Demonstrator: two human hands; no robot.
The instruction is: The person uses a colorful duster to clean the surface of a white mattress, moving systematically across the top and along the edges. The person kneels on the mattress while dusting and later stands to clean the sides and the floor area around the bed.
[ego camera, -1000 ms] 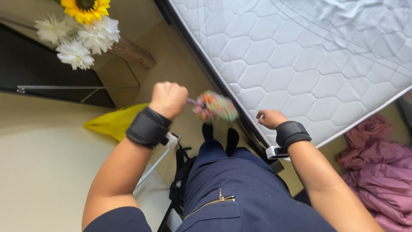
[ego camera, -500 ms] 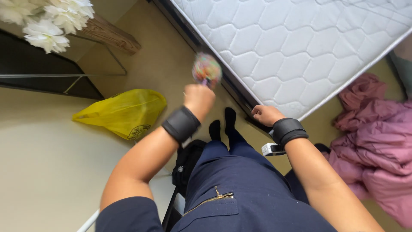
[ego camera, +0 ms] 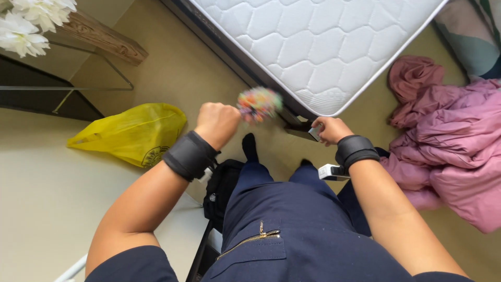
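My left hand [ego camera: 217, 122] is closed in a fist on the handle of a multicoloured fluffy duster [ego camera: 258, 103], whose blurred head hangs beside the corner of a white quilted mattress [ego camera: 308, 47]. My right hand [ego camera: 330, 129] is curled around a small pale object near the dark bed frame corner [ego camera: 298, 130]. Both wrists wear black straps. My legs in dark blue trousers [ego camera: 292, 219] stand below.
A yellow plastic bag [ego camera: 133, 133] lies on the floor at left. Pink bedding [ego camera: 454, 136] is heaped at right. A glass table [ego camera: 68, 78] with white flowers [ego camera: 31, 21] and a wooden piece stands top left. A black bag [ego camera: 222, 188] sits by my feet.
The view has shifted along the bed toward the mattress corner. My left hand has dropped and swung the duster from the mattress edge to beside the corner. My right hand stays low by the frame.
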